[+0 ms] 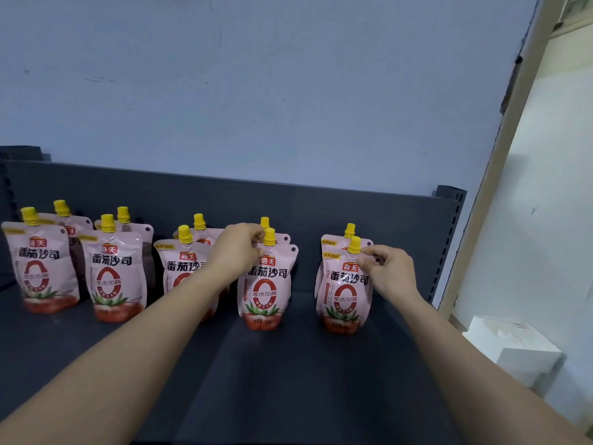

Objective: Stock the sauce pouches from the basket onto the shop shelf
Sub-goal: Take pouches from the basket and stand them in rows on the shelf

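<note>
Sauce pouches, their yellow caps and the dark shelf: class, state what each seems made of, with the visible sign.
Sauce pouches: probably flexible plastic film, glossy; the printed faces catch light and crease near the top. Yellow caps: likely rigid moulded plastic, ridged. Shelf: seemingly painted metal, matte dark grey, with a slotted upright.

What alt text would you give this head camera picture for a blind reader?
Left hand pinches the top of the fourth front pouch, right hand the fifth front pouch, on a dark shelf. Ten yellow-capped pink pouches stand in five pairs.
</note>
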Tool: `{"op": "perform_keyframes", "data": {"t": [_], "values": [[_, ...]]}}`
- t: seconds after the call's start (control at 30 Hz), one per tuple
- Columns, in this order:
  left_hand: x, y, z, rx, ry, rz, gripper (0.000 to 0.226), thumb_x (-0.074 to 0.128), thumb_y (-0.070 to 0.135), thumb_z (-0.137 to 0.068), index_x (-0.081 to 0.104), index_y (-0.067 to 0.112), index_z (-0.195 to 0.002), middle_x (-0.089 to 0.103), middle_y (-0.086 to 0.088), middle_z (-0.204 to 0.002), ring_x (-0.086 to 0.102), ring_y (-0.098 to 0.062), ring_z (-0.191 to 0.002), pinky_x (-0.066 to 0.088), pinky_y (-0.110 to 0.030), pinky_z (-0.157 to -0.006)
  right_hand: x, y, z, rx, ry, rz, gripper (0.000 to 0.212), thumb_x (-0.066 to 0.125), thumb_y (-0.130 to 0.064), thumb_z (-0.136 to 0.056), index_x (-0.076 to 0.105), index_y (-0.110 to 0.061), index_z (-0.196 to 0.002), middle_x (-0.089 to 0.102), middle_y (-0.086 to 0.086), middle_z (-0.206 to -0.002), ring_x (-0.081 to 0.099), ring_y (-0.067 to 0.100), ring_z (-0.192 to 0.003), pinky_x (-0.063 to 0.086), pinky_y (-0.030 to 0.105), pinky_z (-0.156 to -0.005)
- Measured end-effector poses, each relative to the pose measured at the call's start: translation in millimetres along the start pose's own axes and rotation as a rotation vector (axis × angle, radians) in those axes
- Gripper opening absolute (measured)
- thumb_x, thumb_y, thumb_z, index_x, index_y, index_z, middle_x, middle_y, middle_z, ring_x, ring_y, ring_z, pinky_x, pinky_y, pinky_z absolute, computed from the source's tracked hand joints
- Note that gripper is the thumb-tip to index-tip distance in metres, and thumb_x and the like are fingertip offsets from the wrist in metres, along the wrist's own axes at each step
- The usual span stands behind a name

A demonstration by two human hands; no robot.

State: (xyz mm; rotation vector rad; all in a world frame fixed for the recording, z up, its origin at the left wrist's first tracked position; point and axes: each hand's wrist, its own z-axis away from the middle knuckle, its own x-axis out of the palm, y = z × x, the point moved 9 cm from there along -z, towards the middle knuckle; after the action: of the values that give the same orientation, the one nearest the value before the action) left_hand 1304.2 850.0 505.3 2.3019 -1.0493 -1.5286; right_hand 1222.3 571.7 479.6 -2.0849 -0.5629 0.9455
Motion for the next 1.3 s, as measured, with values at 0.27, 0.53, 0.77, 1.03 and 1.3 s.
{"op": "perform_keyframes", "data": {"t": [0.27, 0.53, 0.77, 1.03, 1.3], "values": [[0.2, 7.0, 0.4, 0.047, -0.021, -0.118, 0.02, 0.06, 0.009, -0.089, 0.066, 0.014, -0.107, 0.069, -0.004, -0.109, 0.063, -0.023, -0.102, 0.053, -0.038, -0.086, 0.4, -10.8, 2.3, -0.085, -0.036, 0.152, 0.016, 0.063, -0.016, -0.09, 0.073, -0.015, -0.103, 0.065, -0.004, -0.092, 0.058, 0.014, -0.082, 0.044, 0.026, -0.068], [-1.0, 19.2, 7.4, 0.091, -0.036, -0.305, 0.017, 0.053, 0.01, -0.09, 0.061, 0.014, -0.105, 0.067, -0.008, -0.1, 0.061, -0.027, -0.092, 0.054, -0.042, -0.077, 6.7, -20.5, 9.9, -0.168, -0.087, 0.376, 0.036, 0.061, -0.024, -0.091, 0.06, -0.023, -0.127, 0.064, 0.003, -0.115, 0.051, 0.021, -0.113, 0.043, 0.033, -0.081], [-5.3, 28.9, 18.0, 0.145, -0.025, -0.43, 0.021, 0.055, 0.014, -0.092, 0.056, 0.008, -0.112, 0.061, -0.009, -0.104, 0.057, -0.025, -0.098, 0.05, -0.035, -0.078, 1.9, -34.5, 17.3, -0.245, -0.03, 0.444, 0.056, 0.067, -0.032, -0.085, 0.047, -0.021, -0.136, 0.054, 0.002, -0.136, 0.043, 0.024, -0.128, 0.039, 0.041, -0.103], [-16.7, 39.2, 40.1, 0.254, 0.019, -0.707, 0.058, 0.055, 0.015, -0.089, 0.036, 0.009, -0.143, 0.034, -0.01, -0.152, 0.023, -0.026, -0.144, 0.019, -0.04, -0.118, 2.6, -68.6, 42.0, -0.417, 0.052, 0.583, 0.076, 0.062, -0.032, -0.09, 0.022, -0.013, -0.151, 0.014, 0.009, -0.161, 0.009, 0.025, -0.15, 0.02, 0.041, -0.119], [-55.3, 28.8, 99.7, 0.137, 0.001, -0.854, 0.067, 0.054, 0.025, -0.09, 0.024, 0.011, -0.148, 0.023, -0.009, -0.157, 0.013, -0.026, -0.147, 0.011, -0.043, -0.119, 31.0, -100.6, 92.0, -0.539, -0.13, 0.638, 0.078, 0.062, -0.037, -0.089, 0.02, -0.018, -0.152, 0.01, 0.009, -0.162, 0.006, 0.025, -0.15, 0.014, 0.042, -0.119]]}}
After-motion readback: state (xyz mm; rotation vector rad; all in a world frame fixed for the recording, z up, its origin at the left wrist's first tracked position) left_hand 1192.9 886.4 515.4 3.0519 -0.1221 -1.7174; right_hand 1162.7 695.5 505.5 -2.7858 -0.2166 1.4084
